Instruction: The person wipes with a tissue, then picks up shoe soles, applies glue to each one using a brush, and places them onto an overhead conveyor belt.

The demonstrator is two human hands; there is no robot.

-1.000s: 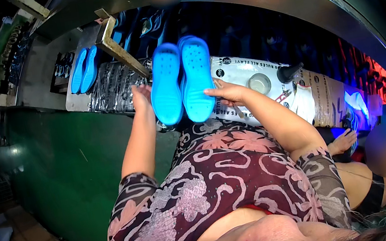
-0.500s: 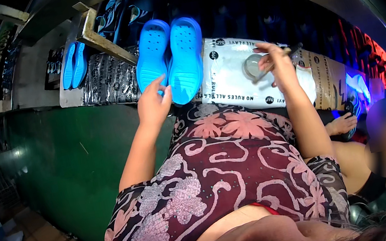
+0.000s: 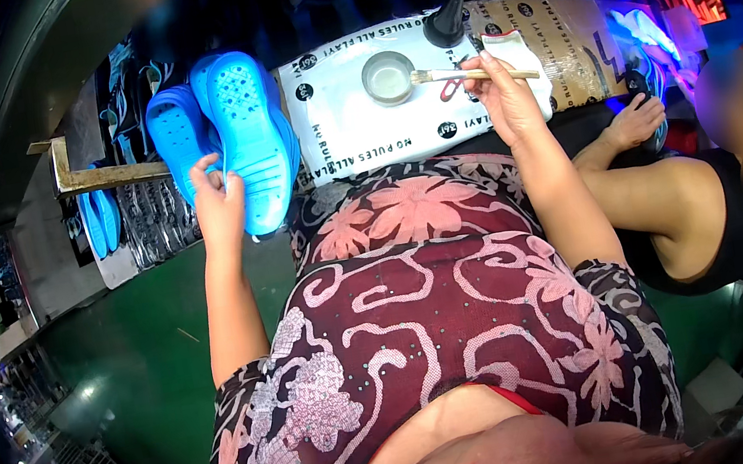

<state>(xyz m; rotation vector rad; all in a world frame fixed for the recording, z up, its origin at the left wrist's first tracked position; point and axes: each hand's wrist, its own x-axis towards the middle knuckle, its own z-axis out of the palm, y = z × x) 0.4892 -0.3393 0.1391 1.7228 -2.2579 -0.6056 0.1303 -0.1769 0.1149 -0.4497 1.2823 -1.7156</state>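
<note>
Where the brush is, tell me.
In the head view, right of centre, the brush is in the right hand, its bristles by the round cup.

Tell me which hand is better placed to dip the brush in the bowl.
Right, I'd judge: the right hand holds the brush, its bristles pointing at the bowl and close to its rim. The left hand is at the blue soles, farther from the bowl.
</note>
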